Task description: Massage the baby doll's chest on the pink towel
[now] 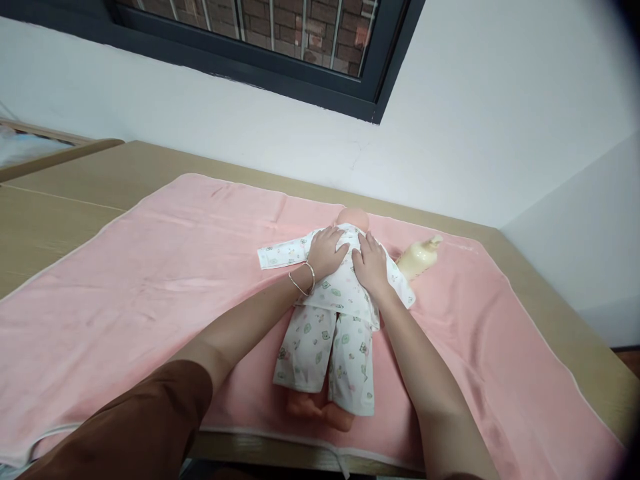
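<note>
A baby doll point(336, 291) lies stretched out with its head point(353, 219) away from me and its feet point(320, 410) close to me. It wears a white printed top and matching trousers point(306, 347). My left hand point(327, 253), with a bracelet point(305, 280) at the wrist, rests flat on the left side of the doll's upper body. Flat on the right side of it lies my right hand point(371, 263), fingers stretched toward the doll's shoulder. Neither hand grasps anything. Beside the doll's right-hand sleeve a pale yellow bottle point(419, 259) lies tilted on its side.
A pink blanket point(175, 253) with some wrinkles covers much of the wooden table point(120, 167). Behind the table stands a white wall point(300, 147) with a dark-framed window point(300, 73) above. Another wooden edge point(65, 157) shows at the far left.
</note>
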Tool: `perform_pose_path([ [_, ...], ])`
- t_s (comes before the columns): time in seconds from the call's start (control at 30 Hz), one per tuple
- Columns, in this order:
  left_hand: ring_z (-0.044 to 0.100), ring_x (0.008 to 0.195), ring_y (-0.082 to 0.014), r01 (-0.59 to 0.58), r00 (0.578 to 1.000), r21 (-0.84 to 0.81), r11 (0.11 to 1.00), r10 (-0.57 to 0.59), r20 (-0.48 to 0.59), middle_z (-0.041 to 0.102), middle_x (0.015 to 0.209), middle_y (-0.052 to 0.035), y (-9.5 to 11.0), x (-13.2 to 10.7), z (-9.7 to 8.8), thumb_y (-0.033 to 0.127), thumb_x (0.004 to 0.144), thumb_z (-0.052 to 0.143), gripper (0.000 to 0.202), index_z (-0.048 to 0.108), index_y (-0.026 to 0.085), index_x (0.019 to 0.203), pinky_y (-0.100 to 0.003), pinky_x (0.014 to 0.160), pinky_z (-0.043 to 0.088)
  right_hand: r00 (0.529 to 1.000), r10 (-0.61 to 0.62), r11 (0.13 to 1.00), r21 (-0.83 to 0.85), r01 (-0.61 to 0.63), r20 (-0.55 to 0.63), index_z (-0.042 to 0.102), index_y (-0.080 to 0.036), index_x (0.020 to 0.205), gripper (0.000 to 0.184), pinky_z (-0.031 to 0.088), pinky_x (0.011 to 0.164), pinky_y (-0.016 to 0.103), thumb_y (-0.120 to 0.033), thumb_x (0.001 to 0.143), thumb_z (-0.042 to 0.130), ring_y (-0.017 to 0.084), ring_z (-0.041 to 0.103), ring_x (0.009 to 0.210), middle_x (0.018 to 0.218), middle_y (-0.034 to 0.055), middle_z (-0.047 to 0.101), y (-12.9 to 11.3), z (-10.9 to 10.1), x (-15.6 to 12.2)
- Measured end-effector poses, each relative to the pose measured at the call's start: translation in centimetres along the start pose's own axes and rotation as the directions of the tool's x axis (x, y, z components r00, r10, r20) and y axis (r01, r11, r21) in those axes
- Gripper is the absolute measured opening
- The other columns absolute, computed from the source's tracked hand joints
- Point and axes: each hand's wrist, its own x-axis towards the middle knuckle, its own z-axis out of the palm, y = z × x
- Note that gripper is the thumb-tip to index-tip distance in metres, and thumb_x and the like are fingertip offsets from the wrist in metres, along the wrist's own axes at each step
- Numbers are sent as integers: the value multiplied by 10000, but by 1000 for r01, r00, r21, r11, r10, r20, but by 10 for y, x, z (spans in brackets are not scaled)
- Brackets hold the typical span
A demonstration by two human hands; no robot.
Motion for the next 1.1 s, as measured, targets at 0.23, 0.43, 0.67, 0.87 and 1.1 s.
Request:
perform_pose_path([
  [0.23, 546, 1296, -227, -83, 996, -71, 994, 80, -43, 647, 1340, -79, -2, -2, 1, 309, 946, 436, 386, 627, 193, 1262, -444, 1157, 361, 997, -37, 999, -22, 36, -72, 391, -149, 1496, 542, 251, 1168, 556, -279, 975, 318, 311, 280, 1480, 1602, 176, 308, -13, -8, -6],
  [0.43, 452, 1391, -217, -139, 979, -130, 982, 117, -166, 599, 1398, -100, -4, -8, -1, 353, 1012, 260, 478, 587, 164, 1305, -467, 1187, 325, 986, 6, 1000, -2, -7, -168, 324, -108, 1522, 604, 232, 1182, 542, -296, 949, 361, 305, 209, 1507, 1626, 181, 241, -40, -10, -12],
  [0.67, 425, 1413, -228, -130, 982, -143, 981, 108, -153, 581, 1415, -106, -4, -8, -1, 402, 1022, 221, 518, 547, 153, 1339, -470, 1200, 297, 984, 14, 999, -31, -20, -179, 299, -99, 1534, 645, 190, 1182, 591, -300, 927, 387, 336, 101, 1529, 1638, 192, 186, -44, -4, -18],
  [0.87, 429, 1410, -229, -117, 985, -145, 982, 96, -146, 579, 1419, -104, -4, -7, 1, 370, 1008, 291, 460, 561, 161, 1315, -467, 1194, 310, 997, 0, 1000, -7, -1, -73, 437, -151, 1465, 550, 248, 1162, 586, -288, 938, 366, 341, 246, 1488, 1577, 176, 346, -41, -3, -18],
  [1.1, 436, 1404, -236, -105, 987, -133, 986, 87, -135, 588, 1407, -111, -4, -6, 2, 359, 995, 337, 432, 577, 165, 1298, -478, 1183, 332, 987, 40, 998, -44, -47, -153, 385, -153, 1503, 594, 206, 1157, 633, -301, 928, 411, 370, 142, 1514, 1624, 182, 237, -41, -4, -19],
])
